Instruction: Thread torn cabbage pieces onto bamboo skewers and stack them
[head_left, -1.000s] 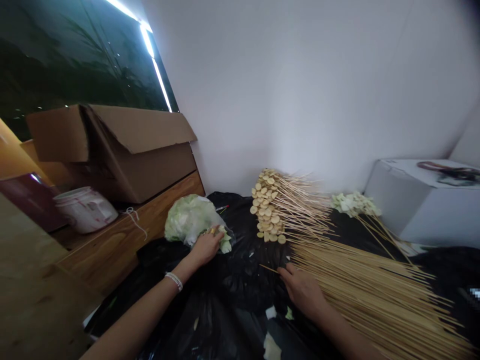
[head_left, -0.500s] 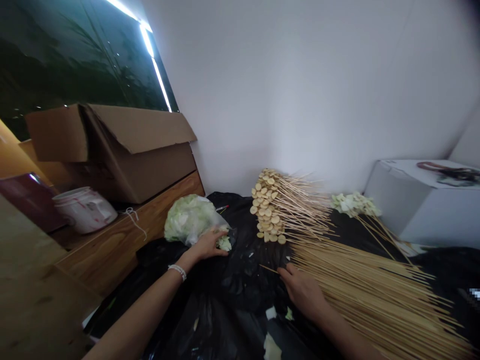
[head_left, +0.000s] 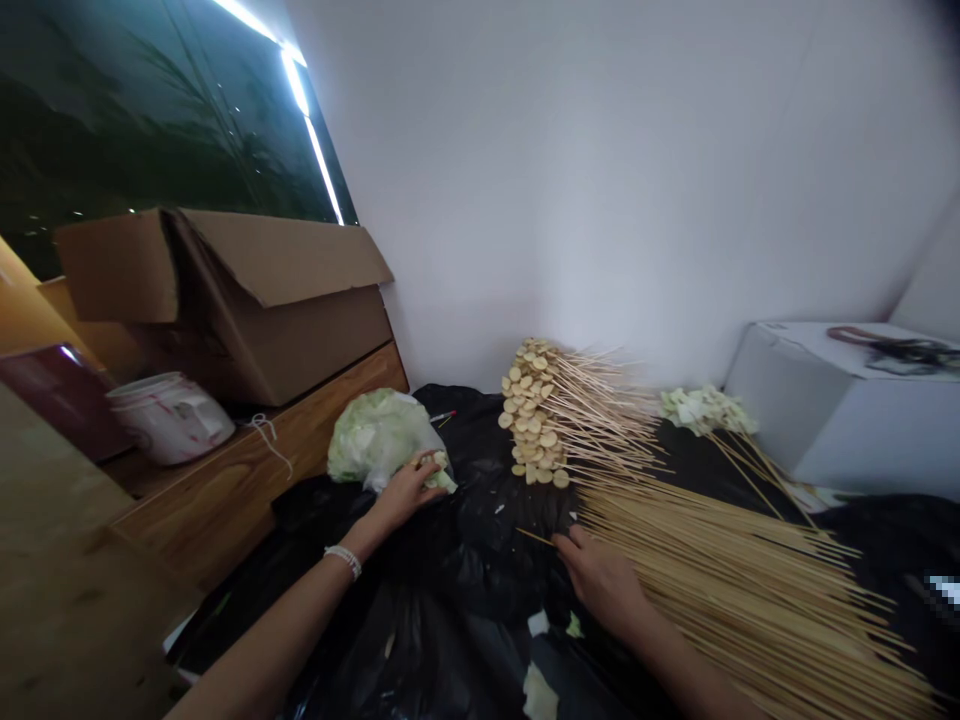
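Note:
My left hand (head_left: 405, 495), with a white bracelet at its wrist, has its fingers and thumb curled on pale cabbage pieces (head_left: 441, 480). These are at the near right side of a clear plastic bag of cabbage (head_left: 382, 435). My right hand (head_left: 600, 580) pinches a thin bamboo skewer (head_left: 534, 537), its bare tip pointing left. Beside that hand a wide layer of loose bamboo skewers (head_left: 735, 570) spreads to the right. Beyond it is a pile of skewered round pale slices (head_left: 531, 410), their sticks pointing right.
Skewered cabbage (head_left: 709, 410) rests by a white box (head_left: 840, 410) at the right. Black plastic sheeting (head_left: 450, 600) covers the surface, with cabbage scraps (head_left: 538, 690) near the front. On the left are a cardboard box (head_left: 300, 330) and a white plastic jar (head_left: 172, 420).
My left hand has shifted slightly left and its fingers have drawn closer together on the cabbage pieces. The right hand still grips the skewer, almost unmoved.

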